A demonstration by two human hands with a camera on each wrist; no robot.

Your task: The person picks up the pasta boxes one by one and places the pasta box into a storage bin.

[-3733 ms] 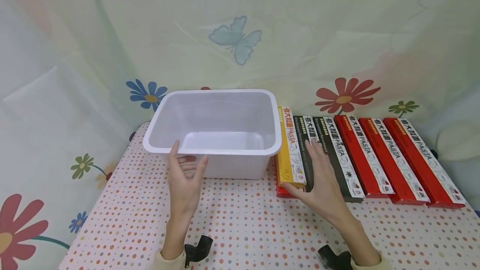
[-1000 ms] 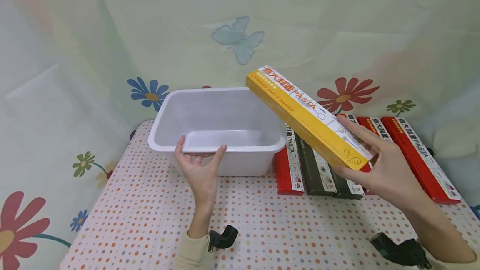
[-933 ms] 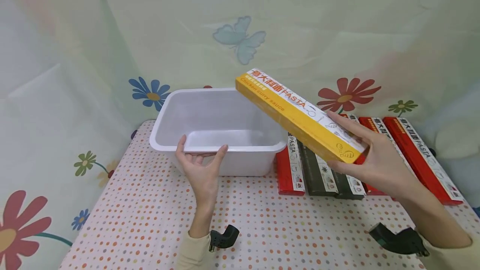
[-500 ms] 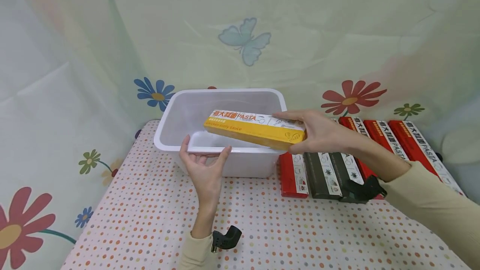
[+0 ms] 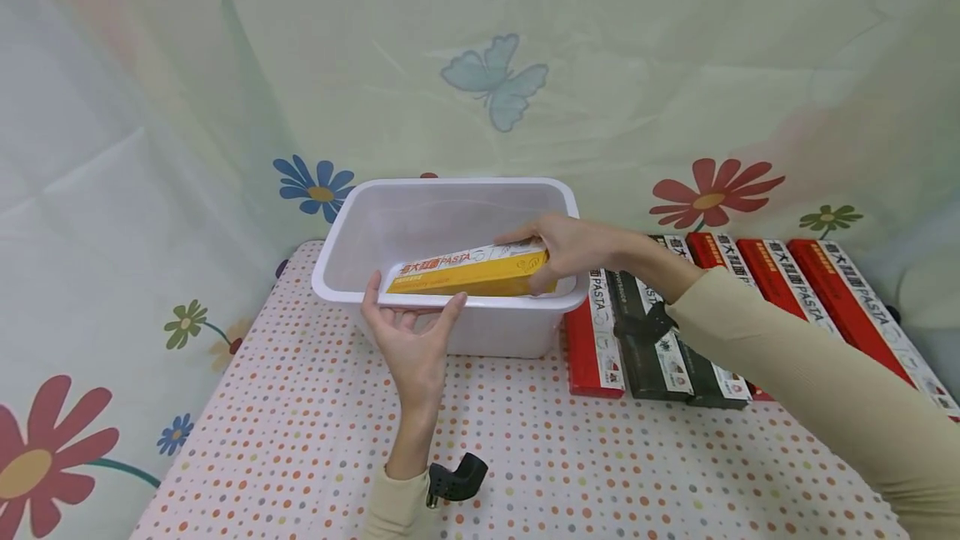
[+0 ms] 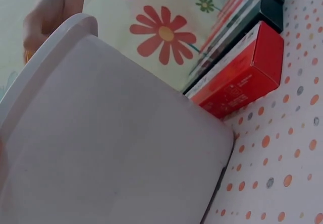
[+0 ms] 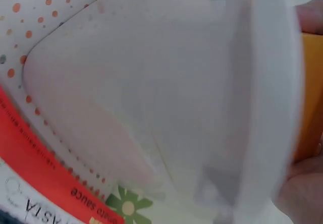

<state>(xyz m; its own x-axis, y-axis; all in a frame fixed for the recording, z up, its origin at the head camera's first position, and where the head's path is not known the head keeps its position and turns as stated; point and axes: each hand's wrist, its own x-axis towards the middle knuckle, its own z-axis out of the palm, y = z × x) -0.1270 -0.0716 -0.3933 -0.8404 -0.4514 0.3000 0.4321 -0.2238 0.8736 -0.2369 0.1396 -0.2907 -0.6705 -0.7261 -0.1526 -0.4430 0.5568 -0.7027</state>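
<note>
A yellow pasta box point(image 5: 472, 271) printed "PASTA" lies slightly tilted inside the white plastic tub point(image 5: 465, 323), its left end lower than its right. My right hand point(image 5: 566, 248) reaches over the tub's right rim and grips the box's right end between thumb and fingers. In the right wrist view, the tub's wall and rim hide most of the box point(image 7: 313, 98). At the tub's front rim, my left hand point(image 5: 411, 348) holds on, with index fingertip and thumb tip at the edge and the other fingers bent beneath it.
Right of the tub, a red pasta box point(image 5: 592, 348) lies beside two black pasta boxes point(image 5: 660, 365). Several red boxes point(image 5: 855, 307) continue the row, partly behind my right sleeve point(image 5: 795, 365). Under everything is a dotted tablecloth point(image 5: 300, 423); a flowered curtain point(image 5: 615, 90) hangs behind.
My right hand picked up the yellow pasta box from the row, carried it left and lowered it into the tub. My left hand moved slightly right along the front rim and stays there.
</note>
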